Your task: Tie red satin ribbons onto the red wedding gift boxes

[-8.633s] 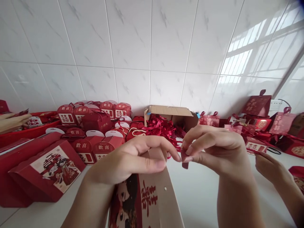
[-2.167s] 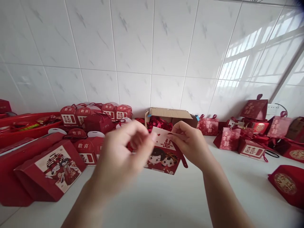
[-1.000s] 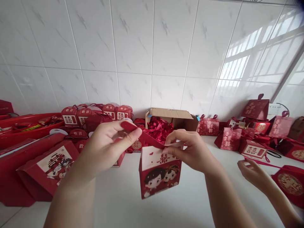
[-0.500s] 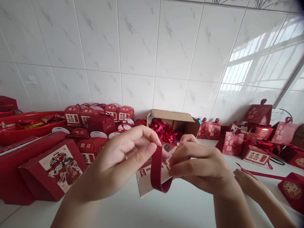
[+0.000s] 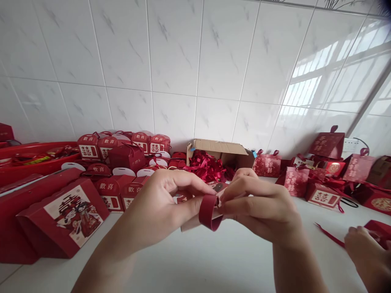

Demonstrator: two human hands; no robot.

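Note:
A dark red strap [image 5: 208, 213] curls into a small loop between my hands, above the white table [image 5: 195, 260]. My left hand [image 5: 171, 203] pinches the strap's end with thumb and fingers. From the right, my right hand [image 5: 256, 203] grips a flat printed red and white card piece [image 5: 192, 223], its fingertips touching the strap's other side. Most of the card lies behind my fingers, so its full shape is hidden.
A cardboard box [image 5: 220, 147] of red ribbons [image 5: 204, 167] stands by the wall. Finished red boxes [image 5: 125, 158] crowd the left, beside a red tray [image 5: 58, 162]. Pink bags [image 5: 296, 181] sit right. Another person's hand [image 5: 363, 248] holds a red box [image 5: 378, 232].
My left fingers have carried the strap's end down to my right fingertips, making the loop smaller. The card has tilted flatter. The other person's hand has moved right, onto the red box.

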